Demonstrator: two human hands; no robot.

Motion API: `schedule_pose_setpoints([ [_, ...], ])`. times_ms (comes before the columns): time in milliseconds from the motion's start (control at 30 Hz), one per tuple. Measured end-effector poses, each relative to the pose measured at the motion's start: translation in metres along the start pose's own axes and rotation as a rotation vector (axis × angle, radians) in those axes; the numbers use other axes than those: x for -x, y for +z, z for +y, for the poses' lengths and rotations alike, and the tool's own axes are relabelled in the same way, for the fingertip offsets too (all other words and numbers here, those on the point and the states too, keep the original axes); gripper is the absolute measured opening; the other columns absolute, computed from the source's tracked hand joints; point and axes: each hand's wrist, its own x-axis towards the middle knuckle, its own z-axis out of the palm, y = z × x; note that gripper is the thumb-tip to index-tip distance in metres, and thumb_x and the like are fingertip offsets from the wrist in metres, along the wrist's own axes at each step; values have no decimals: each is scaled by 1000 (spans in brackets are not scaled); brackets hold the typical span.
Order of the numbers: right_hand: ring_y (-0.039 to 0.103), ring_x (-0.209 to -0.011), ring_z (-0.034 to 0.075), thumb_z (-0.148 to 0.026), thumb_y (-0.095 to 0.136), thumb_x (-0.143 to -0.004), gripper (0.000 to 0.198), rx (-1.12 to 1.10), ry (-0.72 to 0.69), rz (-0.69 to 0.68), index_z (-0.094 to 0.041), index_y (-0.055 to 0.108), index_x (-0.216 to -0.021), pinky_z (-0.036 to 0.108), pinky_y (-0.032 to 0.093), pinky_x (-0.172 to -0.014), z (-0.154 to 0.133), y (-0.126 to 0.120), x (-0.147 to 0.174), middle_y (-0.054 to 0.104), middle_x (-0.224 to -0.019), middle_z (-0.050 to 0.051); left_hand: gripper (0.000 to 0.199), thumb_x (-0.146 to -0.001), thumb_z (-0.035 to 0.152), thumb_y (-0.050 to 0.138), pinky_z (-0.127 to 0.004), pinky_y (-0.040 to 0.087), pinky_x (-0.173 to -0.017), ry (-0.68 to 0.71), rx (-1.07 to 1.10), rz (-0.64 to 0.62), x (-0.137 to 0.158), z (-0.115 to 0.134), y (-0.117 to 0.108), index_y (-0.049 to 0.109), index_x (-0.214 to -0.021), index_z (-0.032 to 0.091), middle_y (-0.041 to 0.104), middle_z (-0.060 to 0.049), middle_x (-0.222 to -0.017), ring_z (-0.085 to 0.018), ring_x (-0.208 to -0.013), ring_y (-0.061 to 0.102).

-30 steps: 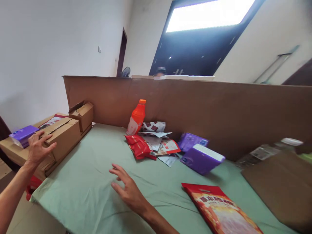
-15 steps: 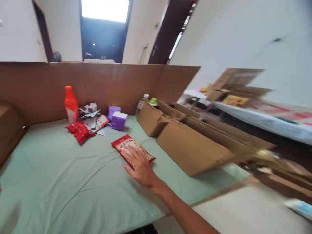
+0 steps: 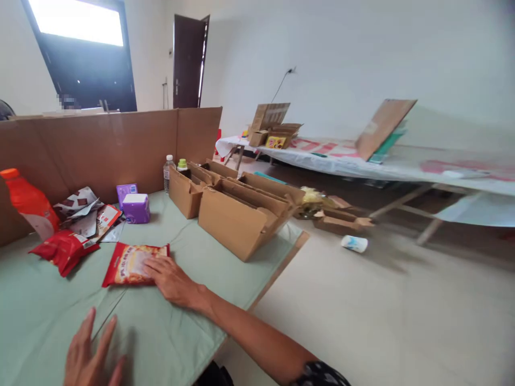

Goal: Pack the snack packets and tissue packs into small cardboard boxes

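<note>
Near the bench's front edge, the right hand [image 3: 171, 279] lies flat, fingers spread, on a red snack bag [image 3: 132, 264], seemingly about to grip it, while the left hand [image 3: 90, 356] hovers open and empty.

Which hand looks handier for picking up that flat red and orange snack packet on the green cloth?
Probably the right hand: its fingers already rest on the flat red and orange snack packet. The left hand is spread open nearer the person, apart from the packet, touching only the green tablecloth.
</note>
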Motion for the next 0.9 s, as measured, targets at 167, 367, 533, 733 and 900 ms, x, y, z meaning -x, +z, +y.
schedule_pose_setpoints([
  [167, 37, -149, 30, -28, 66, -95, 51, -25, -60, 52, -21, 55, -145, 51, 31, -122, -8, -9, -25, 50, -156, 15, 55, -92, 31, 59, -59, 44, -110, 68, -27, -39, -53, 18, 49, 52, -146, 27, 25, -18, -169, -41, -148, 38],
  [367, 35, -150, 35, -29, 58, -96, 52, 265, 211, 499, -20, 52, -147, 58, 29, -118, 44, -97, 44, 45, -159, 17, 46, -97, 38, 52, -63, 39, -112, -152, -46, -164, -100, -4, 82, 64, -137, 18, 45, -24, -158, -41, -147, 41],
  [533, 62, -122, 41, -26, 61, -87, 57, 490, 651, 402, -12, 55, -141, 55, 47, -96, 115, -169, 91, 69, -130, 24, 45, -99, 38, 50, -67, 33, -114, -248, 13, -214, -109, 3, 87, 62, -138, 19, 41, -23, -161, -40, -149, 37],
  [733, 74, -89, 31, -39, 57, -89, 30, 107, 392, 237, -26, 76, -108, 43, 58, -78, 98, -185, 125, 80, -98, 9, 58, -91, 43, 62, -59, 44, -113, -214, 183, -219, -61, 14, 67, 56, -144, 20, 46, -22, -157, -38, -142, 49],
  [900, 71, -82, 22, -32, 57, -99, 22, -136, -131, 134, -29, 77, -107, 34, 57, -74, 10, -181, 116, 77, -90, 7, 80, -95, 58, 55, -54, 52, -108, -200, 294, -150, -10, 16, -9, 24, -161, 26, 33, -21, -165, -37, -147, 43],
])
